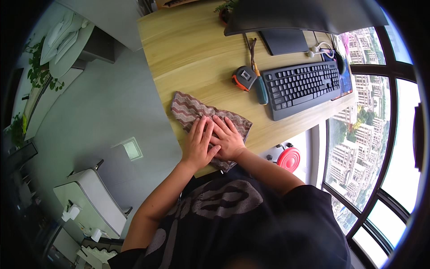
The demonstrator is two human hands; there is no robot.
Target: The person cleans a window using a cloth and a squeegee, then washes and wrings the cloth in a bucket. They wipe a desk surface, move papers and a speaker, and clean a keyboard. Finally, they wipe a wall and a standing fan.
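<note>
A striped cloth in brown and beige zigzags (189, 107) lies spread and slightly rumpled at the near left corner of the wooden desk (195, 50). Flat on its middle rests my left hand (199, 144), fingers pointing away from me. My right hand (228, 139) presses on the cloth just beside it, with the fingertips of both hands close together and the hands touching. Neither hand visibly grasps the fabric. Part of the cloth is hidden beneath the palms, and its near edge reaches the desk's front edge.
Beyond the cloth lie a tape measure (244, 78), a teal-handled tool (261, 89) and a black keyboard (302, 87). A monitor (302, 16) stands at the back, with earphones (314, 52) near its base. A red round stool (289, 159) is below the desk, by the window.
</note>
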